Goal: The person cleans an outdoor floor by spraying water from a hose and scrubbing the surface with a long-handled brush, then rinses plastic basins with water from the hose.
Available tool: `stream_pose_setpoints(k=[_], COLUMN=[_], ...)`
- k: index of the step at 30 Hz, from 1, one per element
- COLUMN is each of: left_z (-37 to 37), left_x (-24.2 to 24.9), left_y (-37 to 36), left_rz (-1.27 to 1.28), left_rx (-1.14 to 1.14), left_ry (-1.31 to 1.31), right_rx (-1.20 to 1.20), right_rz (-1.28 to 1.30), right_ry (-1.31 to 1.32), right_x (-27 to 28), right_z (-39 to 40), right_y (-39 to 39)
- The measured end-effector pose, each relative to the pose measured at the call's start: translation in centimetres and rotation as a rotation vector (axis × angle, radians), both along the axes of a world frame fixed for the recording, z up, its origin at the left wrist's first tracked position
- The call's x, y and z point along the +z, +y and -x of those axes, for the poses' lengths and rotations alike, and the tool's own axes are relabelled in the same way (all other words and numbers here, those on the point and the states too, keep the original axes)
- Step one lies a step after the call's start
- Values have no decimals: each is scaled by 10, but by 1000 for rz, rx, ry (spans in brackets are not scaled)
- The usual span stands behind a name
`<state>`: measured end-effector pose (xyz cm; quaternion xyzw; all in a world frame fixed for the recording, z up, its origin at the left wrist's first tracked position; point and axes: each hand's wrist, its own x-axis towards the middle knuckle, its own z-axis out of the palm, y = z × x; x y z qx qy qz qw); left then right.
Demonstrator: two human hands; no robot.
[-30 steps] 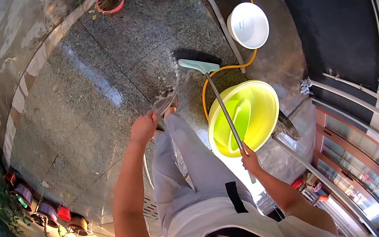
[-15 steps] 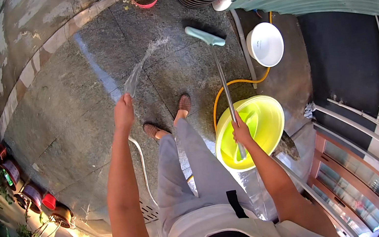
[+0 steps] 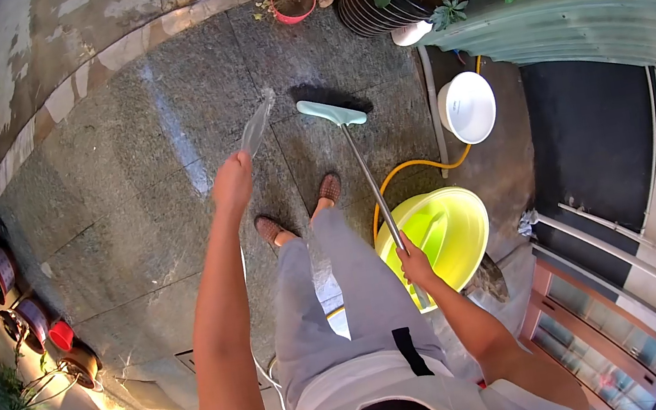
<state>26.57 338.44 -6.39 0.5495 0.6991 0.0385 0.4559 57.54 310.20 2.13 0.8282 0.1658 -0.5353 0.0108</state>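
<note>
My left hand [image 3: 232,181] is closed around the end of a white hose [image 3: 274,374], and a fan of water [image 3: 257,126] sprays from it onto the paving. Most of the hose is hidden behind my forearm. In my right hand [image 3: 415,263] is the metal handle of a floor squeegee [image 3: 330,112], fingers wrapped round it. Its pale mint head is over the stone paving ahead of my feet; its underside does not show. Below my right hand stands a large yellow-green tub [image 3: 475,224] with a green basin-like piece inside.
A white bucket [image 3: 470,107] stands at the right beside a yellow hose [image 3: 414,163] curving over the ground. A potted plant [image 3: 383,12] and a small red pot [image 3: 293,3] are at the far edge. Several pots [image 3: 33,320] line the left. Glazed doors [image 3: 593,335] are at lower right.
The squeegee head has swung left and closer to my feet. My left hand has shifted slightly right, with water still spraying. The view has tilted a little.
</note>
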Motion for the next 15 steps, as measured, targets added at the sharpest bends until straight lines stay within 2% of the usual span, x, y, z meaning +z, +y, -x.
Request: stream_pose_setpoints(k=[9,15], left_z=[-36,-69], left_x=[-37,-69], left_y=[69,132], left_rz=[-71,-10], left_rx=[-77,-107], left_ry=[52,105], right_rx=[-48,81], right_rz=[-7,-65], right_ry=[58,23], right_x=[11,9], right_z=[-21,-60], right_y=[17,20])
